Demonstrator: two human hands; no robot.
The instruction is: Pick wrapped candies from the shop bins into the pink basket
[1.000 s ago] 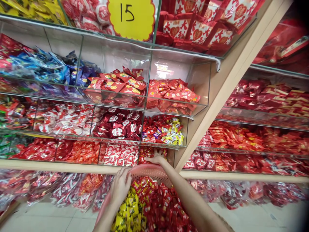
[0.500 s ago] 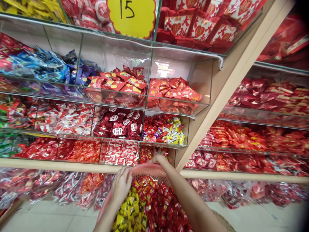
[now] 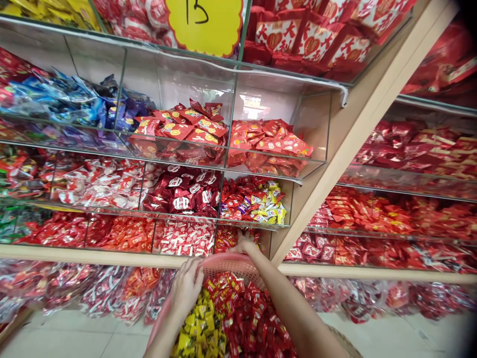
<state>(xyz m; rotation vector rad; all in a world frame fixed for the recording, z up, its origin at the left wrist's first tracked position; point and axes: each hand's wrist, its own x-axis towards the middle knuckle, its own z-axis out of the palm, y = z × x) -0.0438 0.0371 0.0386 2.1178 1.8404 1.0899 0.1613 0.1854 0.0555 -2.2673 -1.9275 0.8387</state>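
Head view: the pink basket (image 3: 234,268) of yellow sweets (image 3: 203,325) and red sweets (image 3: 257,318) is grasped at its rim (image 3: 219,258) by the fingers (image 3: 194,271) of the left hand (image 3: 184,288), near the shelf edge (image 3: 93,253). The right hand (image 3: 244,244) is placed among wrapped candies (image 3: 224,239) in the bottom compartment (image 3: 264,242); whether it is clenched cannot be told. Through that one-sided hold, the basket could be tipped and its sweets spilled onto the floor (image 3: 70,338).
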